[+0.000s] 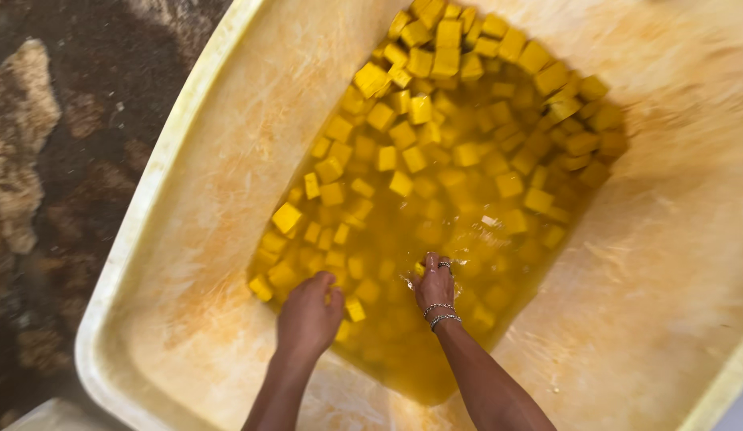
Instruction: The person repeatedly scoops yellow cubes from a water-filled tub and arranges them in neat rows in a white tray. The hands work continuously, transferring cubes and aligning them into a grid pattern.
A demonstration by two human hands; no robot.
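A large pale yellow tub holds murky yellow liquid with several yellow cubes floating and sunk in it. My left hand is at the near edge of the liquid, fingers curled down among the cubes; what it grips is hidden. My right hand, with rings and wrist bracelets, dips its fingertips into the liquid beside it, making ripples. Whether either hand holds a cube cannot be told.
The tub's stained inner walls slope up on all sides, with its rim at left. Outside the rim lies dark, wet, blotchy ground. The cubes pile highest at the far side.
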